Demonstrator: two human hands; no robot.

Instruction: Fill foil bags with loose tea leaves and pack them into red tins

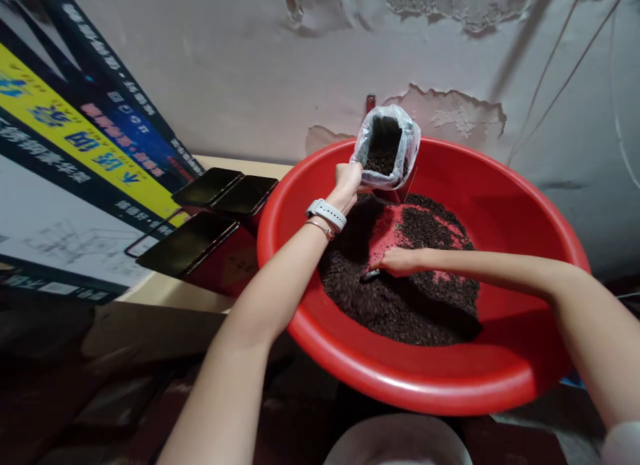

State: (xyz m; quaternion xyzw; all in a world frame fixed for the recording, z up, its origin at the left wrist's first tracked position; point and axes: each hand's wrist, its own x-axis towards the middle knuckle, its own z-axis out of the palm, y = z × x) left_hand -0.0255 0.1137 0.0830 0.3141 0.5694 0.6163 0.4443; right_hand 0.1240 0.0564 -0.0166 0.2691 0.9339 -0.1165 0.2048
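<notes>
1. Nearest the camera, below both forearms, a pale rounded rim [397, 442] shows at the bottom edge; what it belongs to cannot be told.
2. Just beyond it, a large red basin [500, 365] spreads under both hands and holds a heap of dark loose tea leaves [400, 305], with bare red bottom showing just beyond the right hand.
3. The left hand [347, 180], with a white watch [327, 213] and a thin bracelet at the wrist, is closed on the near edge of a clear plastic bag [387, 145].
4. The bag lines a red box, stands open-mouthed over the far side of the basin, and is partly filled with the same dark leaves.
5. The right hand [397, 260] lies palm down in the heap, fingers closed around a small dark tool [370, 276] at its tip; most of the tool is hidden.
6. Left of the left hand, open red tins [207, 242] with dark insides sit on a pale desk [160, 292].
7. Further left, a printed cardboard box [75, 152] leans against the peeling wall [250, 65].
</notes>
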